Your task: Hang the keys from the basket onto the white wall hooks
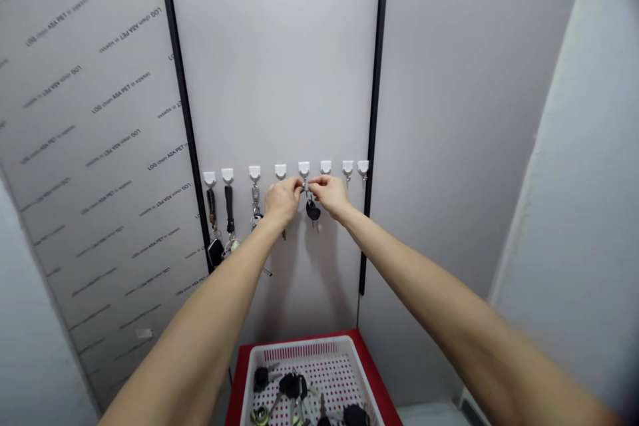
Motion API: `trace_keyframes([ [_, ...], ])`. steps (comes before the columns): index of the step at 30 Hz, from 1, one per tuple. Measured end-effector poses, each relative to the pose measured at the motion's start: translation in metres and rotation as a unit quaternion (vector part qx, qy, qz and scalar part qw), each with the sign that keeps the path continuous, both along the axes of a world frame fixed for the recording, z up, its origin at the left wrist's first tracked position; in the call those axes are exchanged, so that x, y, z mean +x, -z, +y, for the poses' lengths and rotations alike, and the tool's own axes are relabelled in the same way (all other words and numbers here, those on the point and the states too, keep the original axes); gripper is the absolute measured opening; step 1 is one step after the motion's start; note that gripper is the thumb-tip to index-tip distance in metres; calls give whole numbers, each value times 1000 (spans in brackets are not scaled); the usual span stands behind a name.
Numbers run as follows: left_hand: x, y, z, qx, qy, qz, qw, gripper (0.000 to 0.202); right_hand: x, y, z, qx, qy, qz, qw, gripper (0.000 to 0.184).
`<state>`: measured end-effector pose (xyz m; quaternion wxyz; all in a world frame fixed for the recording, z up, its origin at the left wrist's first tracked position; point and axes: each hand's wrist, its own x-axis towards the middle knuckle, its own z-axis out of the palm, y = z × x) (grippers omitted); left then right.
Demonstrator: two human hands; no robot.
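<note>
A row of several white wall hooks runs across the grey panel, from the leftmost hook [209, 178] to the rightmost hook [363, 168]. My left hand [282, 200] and my right hand [329, 194] meet just below the fifth hook [304, 168]. Both pinch the metal ring of a black key fob [313, 211] that dangles under that hook. Key sets hang on the first three hooks: a dark strap with a black fob [215, 251], a black strap [229, 208], and a metal clip set [255, 201]. Something small hangs behind my left hand, mostly hidden.
A white perforated basket [304, 351] on a red surface [238, 386] sits below, holding several black keys and fobs [292, 386]. Black vertical strips [374, 120] frame the hook panel. A film-covered printed panel [90, 146] stands to the left, plain grey walls to the right.
</note>
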<state>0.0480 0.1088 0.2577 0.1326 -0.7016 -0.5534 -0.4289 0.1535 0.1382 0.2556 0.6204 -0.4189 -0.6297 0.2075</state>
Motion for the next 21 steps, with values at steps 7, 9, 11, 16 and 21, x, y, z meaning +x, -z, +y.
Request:
trace_keyframes([
  [7,5,-2,18,-47,-62,-30,997,21,-8,-7,22,12,146,-114,983,13],
  [9,3,10,14,-46,-37,-31,998,22,-5,-1,22,0,136,-126,983,16],
  [11,-2,29,5,-45,-1,-39,998,22,0,10,17,2,124,-114,986,20],
  [16,-24,105,-34,-112,56,-51,991,21,17,77,-15,-40,82,-118,989,24],
  [21,-42,191,-73,-278,59,-5,959,21,10,194,-69,-154,-76,-204,964,19],
])
